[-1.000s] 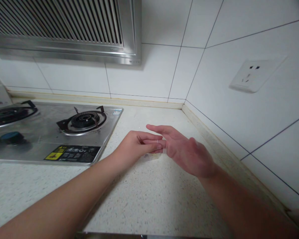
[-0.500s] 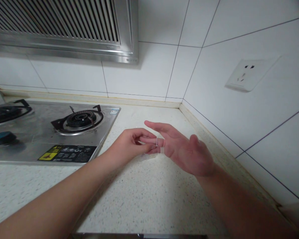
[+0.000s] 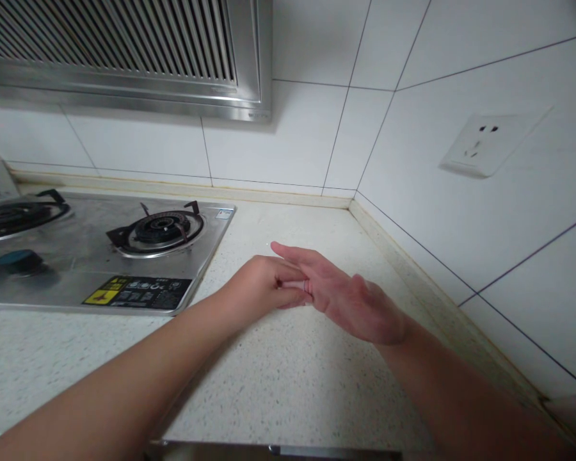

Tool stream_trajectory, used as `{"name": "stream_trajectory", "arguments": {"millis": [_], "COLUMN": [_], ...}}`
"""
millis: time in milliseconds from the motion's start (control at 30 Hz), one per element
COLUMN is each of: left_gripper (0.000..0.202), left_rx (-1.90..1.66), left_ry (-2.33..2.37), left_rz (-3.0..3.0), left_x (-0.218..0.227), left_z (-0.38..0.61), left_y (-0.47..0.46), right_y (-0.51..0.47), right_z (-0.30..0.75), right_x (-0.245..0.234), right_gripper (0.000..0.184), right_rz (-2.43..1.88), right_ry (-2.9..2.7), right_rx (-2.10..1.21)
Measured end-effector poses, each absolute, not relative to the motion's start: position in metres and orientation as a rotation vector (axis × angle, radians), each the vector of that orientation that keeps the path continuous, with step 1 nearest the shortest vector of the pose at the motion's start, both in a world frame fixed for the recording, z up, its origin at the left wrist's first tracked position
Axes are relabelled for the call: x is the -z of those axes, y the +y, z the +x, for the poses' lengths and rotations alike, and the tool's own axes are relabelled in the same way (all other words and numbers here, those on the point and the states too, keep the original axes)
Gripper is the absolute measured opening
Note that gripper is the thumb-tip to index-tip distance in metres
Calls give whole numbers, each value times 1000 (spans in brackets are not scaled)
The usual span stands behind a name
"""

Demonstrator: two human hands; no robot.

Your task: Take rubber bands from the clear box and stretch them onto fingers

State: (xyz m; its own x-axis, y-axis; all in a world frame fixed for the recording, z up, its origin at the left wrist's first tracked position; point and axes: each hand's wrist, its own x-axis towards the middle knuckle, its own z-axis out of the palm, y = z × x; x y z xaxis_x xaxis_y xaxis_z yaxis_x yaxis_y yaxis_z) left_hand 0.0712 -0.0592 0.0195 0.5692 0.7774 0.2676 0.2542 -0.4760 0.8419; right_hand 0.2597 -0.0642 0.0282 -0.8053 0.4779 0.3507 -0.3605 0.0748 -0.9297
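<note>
My right hand [image 3: 343, 291] is held palm up above the counter, its thumb and index finger stretched out and apart. A thin, light ring [image 3: 306, 286] sits around one of its fingers, close to the base. My left hand [image 3: 264, 285] is closed around that finger from the left, with thumb and fingertips at the ring. The fingertips of my right hand are partly hidden behind my left hand.
A speckled pale countertop [image 3: 269, 384] lies under my hands. To the left is a steel gas stove [image 3: 91, 256] with a burner [image 3: 160, 229] and a knob [image 3: 20, 261]. A range hood [image 3: 125, 96] hangs above; a socket [image 3: 489, 144] is on the right wall.
My left hand has moved right, along the finger towards my right palm. The ring now sits nearer the finger's base. The view has shifted slightly.
</note>
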Motion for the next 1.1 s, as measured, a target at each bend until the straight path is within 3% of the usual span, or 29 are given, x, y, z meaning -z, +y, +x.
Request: {"name": "stream_trajectory", "arguments": {"millis": [267, 800, 1100], "left_gripper": [14, 14, 21], "left_rx": [-758, -829, -898], "left_ry": [1013, 772, 883], "left_rz": [2414, 2149, 2003], "left_x": [-28, -19, -19], "left_z": [69, 71, 64], "left_y": [-63, -62, -55], "right_y": [-62, -64, -59], "right_z": [261, 260, 261], "right_x": [-28, -27, -25], "right_gripper": [87, 80, 80], "right_rz": [-152, -134, -157], "right_ry": [-1790, -1763, -1766], "right_rx": [-1823, -1820, -1759]}}
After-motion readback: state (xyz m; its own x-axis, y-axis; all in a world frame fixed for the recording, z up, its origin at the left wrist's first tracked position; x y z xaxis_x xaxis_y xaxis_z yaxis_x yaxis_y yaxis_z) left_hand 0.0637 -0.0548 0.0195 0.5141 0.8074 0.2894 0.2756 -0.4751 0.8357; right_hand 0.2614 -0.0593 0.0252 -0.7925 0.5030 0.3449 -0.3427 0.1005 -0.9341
